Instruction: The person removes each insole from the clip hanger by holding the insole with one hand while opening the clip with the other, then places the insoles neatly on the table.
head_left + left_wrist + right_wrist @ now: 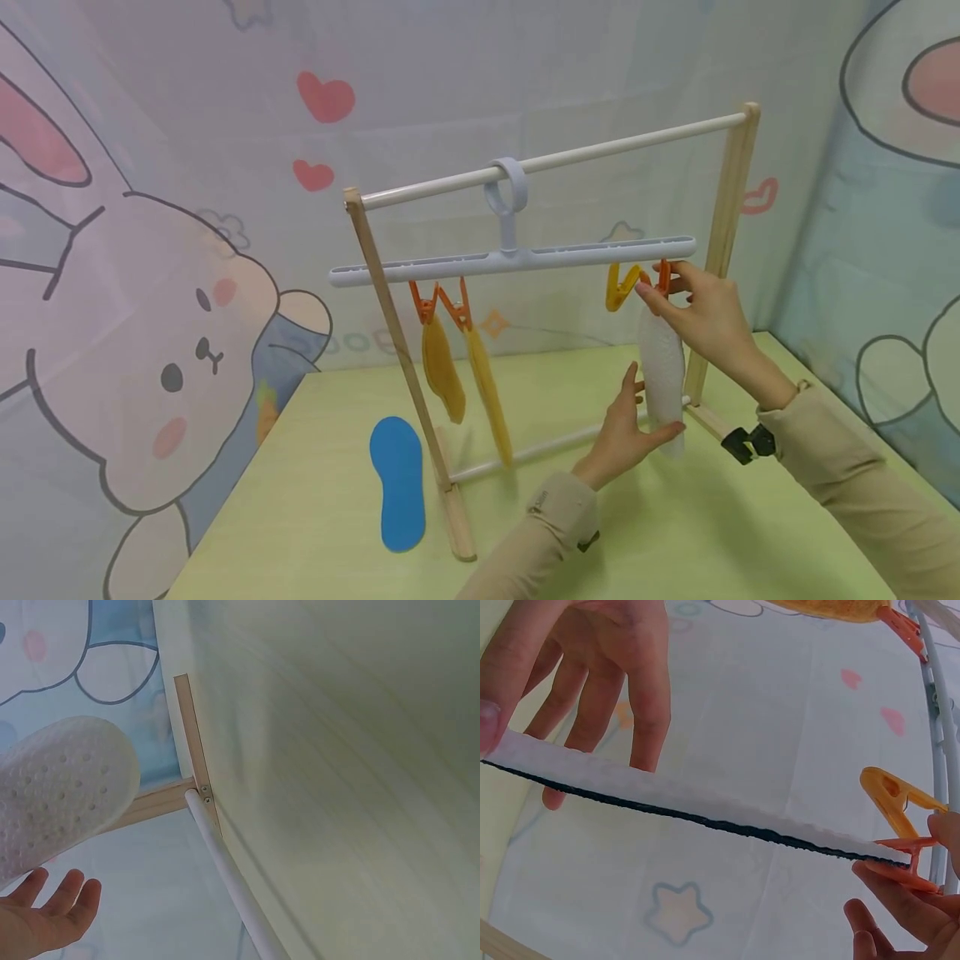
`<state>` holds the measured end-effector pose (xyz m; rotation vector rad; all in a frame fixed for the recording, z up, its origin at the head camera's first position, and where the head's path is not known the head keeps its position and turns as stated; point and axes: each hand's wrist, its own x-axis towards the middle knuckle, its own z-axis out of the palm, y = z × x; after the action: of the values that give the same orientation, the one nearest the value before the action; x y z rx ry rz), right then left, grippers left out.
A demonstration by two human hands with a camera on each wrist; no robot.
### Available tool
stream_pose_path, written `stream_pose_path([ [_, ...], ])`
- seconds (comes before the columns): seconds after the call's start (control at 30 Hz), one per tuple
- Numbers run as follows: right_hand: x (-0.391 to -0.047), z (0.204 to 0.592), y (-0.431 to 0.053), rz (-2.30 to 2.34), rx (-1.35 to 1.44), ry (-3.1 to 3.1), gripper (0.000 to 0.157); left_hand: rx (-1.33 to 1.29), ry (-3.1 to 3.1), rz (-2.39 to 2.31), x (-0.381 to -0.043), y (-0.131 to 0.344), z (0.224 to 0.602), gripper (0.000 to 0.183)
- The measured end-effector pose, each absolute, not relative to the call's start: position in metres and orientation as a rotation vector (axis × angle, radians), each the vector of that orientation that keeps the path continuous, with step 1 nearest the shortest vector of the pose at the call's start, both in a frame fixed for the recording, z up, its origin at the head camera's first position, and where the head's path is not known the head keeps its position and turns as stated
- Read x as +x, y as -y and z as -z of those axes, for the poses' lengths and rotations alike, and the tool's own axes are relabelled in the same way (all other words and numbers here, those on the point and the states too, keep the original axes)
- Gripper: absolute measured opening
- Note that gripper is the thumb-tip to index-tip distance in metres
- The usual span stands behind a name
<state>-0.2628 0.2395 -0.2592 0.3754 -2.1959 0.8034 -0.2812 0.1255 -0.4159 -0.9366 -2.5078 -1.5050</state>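
Observation:
A white insole [663, 375] with a dimpled face and a dark underside hangs at the right end of the grey hanger [450, 268]. An orange clothespin [904, 879] sits over its upper end. My right hand [708, 312] pinches this clothespin between thumb and fingers, just below the hanger bar. Lower down, my left hand [626, 429] holds the insole, thumb on one side and fingers on the other. A yellow clothespin [621, 287] hangs right beside the orange one with nothing in it. In the left wrist view, fingertips [86, 896] lie close under the insole's edge.
Two tan insoles [442, 367] hang from orange clothespins [425, 302] on the hanger's left half. The hanger loops over the white rail of a wooden-legged rack [731, 200]. A blue insole [400, 483] lies on the pale green table [285, 500], left of the rack.

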Motion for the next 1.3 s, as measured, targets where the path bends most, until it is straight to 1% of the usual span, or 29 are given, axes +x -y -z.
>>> stream_pose_path([
  [0.1, -0.2622, 0.2581, -0.2396, -0.774, 0.375, 2.195, 0.032, -0.940, 2.510, 1.524, -0.2804, -0.1263, 0.4162, 0.093],
  [0.43, -0.2611, 0.2556, -0.2400, -0.715, 0.402, 2.178, 0.023, -0.953, 2.487, 1.560, -0.2772, -0.1280, 0.4185, 0.094],
  [1.3, -0.2618, 0.2535, -0.2374, -0.682, 0.374, 2.188, 0.026, -0.979, 2.506, 1.540, -0.2763, -0.1256, 0.4167, 0.091],
])
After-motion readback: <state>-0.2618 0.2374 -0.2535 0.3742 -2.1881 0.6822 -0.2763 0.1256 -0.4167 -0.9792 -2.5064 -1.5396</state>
